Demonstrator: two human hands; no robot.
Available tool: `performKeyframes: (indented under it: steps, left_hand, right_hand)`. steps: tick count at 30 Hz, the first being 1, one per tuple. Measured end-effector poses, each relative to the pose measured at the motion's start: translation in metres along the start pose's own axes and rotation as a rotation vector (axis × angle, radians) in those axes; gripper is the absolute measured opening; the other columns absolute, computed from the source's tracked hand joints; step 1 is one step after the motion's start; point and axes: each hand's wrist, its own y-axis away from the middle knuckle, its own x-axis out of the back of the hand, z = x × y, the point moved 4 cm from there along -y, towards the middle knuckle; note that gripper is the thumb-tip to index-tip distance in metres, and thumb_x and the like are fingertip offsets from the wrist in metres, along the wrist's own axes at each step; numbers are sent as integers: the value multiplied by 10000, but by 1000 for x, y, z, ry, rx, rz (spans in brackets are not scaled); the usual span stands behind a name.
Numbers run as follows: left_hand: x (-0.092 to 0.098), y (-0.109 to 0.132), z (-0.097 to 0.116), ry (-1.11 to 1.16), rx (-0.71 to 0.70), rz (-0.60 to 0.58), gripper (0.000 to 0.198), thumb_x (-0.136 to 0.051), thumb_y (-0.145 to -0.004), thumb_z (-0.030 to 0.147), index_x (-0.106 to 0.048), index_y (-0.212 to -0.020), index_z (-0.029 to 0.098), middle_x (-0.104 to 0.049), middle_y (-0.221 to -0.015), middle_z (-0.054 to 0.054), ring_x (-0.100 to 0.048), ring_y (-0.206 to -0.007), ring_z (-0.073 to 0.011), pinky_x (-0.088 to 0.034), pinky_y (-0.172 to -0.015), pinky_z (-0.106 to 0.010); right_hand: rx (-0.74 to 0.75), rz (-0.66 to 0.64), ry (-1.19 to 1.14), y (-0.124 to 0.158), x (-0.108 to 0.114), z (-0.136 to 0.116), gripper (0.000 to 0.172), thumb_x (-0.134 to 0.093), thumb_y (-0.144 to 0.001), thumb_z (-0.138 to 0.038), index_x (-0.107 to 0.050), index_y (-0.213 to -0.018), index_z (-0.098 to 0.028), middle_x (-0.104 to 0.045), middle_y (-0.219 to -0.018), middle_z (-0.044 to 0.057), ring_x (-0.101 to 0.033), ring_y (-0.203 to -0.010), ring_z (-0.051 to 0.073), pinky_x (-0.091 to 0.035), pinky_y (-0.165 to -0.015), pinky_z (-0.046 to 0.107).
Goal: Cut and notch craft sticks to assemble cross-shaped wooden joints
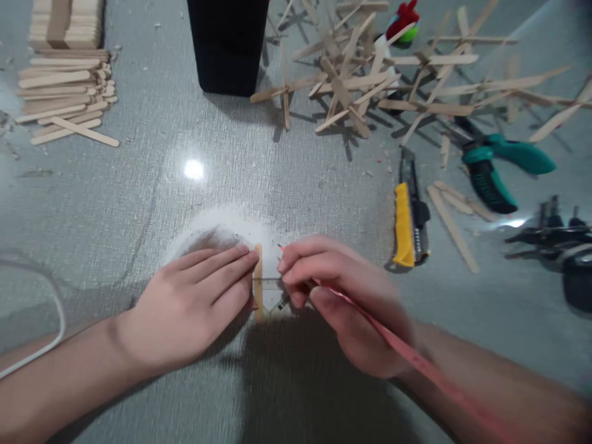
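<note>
My left hand (197,299) lies flat with its fingers stretched out, their tips touching a craft stick (258,290) that stands lengthwise in front of me. My right hand (342,302) is closed around a long pink pencil (407,351). The pencil's dark point shows beyond the fingers, a little to the right of the stick's far end. Between the hands, a thin flat piece with small markings (272,284), perhaps a ruler, crosses the stick; my right fingers hide part of it. White powder or paint marks the table around the fingertips.
Stacked craft sticks (65,92) lie far left, near a black container (229,46). Crossed stick pieces (351,80) spread across the back right. A yellow utility knife (404,225), green-handled pliers (490,166) and a dark tool (573,246) lie right. A white cable (58,302) crosses my left forearm.
</note>
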Motion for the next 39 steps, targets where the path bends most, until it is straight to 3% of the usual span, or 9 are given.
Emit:
performKeyframes:
  steps: [6, 11, 13, 16, 18, 23, 39]
  left_hand:
    - [0, 0, -1, 24, 14, -8, 217, -587, -1059, 207, -730, -1183, 100, -753, -1342, -107, -734, -1237, -272, -618, -1059, -440]
    - [-1, 1, -2, 24, 33, -5, 203, -584, -1064, 210, -729, -1170, 116, -752, -1347, -87, -722, -1260, -253, -608, -1084, -423]
    - [-2, 1, -2, 19, 33, -5, 200, -588, -1063, 216, -731, -1165, 118, -755, -1343, -83, -725, -1255, -252, -612, -1079, -420]
    - [-1, 0, -1, 18, 26, 7, 199, -581, -1067, 222, -739, -1139, 124, -760, -1333, -82, -737, -1236, -248, -619, -1070, -414]
    - [-1, -1, -1, 13, 32, 12, 199, -571, -1071, 223, -744, -1124, 140, -761, -1332, -75, -739, -1231, -234, -618, -1072, -398]
    - [-2, -1, 0, 26, 38, 11, 176, -610, -1046, 209, -741, -1132, 128, -759, -1334, -96, -729, -1251, -240, -607, -1091, -403]
    - [-1, -1, -1, 27, 43, 0, 182, -585, -1064, 220, -741, -1115, 141, -757, -1337, -77, -731, -1248, -237, -617, -1079, -400]
  right_hand:
    - [-72, -86, -175, 2, -1, 9, 284, -431, -1115, -352, -670, -1140, -201, -632, -1141, 99, -672, -1006, 204, -559, -888, 373]
    - [-135, -84, -221, -1, 0, 12, 402, -405, -1117, -435, -688, -959, -197, -635, -971, 63, -607, -847, 173, -514, -780, 338]
    - [-118, -89, -171, -3, 0, 11, 346, -441, -1096, -378, -674, -913, -200, -644, -934, 55, -614, -814, 165, -504, -746, 326]
    - [-58, -91, 10, -9, -2, 6, 115, -577, -959, -142, -639, -892, -213, -666, -894, 34, -649, -776, 146, -514, -711, 292]
    - [-31, -63, 113, -11, -3, 3, 181, -610, -865, -49, -604, -884, -229, -671, -852, 16, -657, -745, 141, -522, -680, 275]
    - [-5, 10, 186, -10, -6, 1, 243, -611, -822, -14, -535, -850, -243, -682, -799, -7, -651, -682, 117, -515, -626, 243]
    - [34, -19, 204, -9, -8, 2, 249, -604, -815, -20, -501, -794, -246, -653, -773, -11, -608, -642, 99, -488, -579, 228]
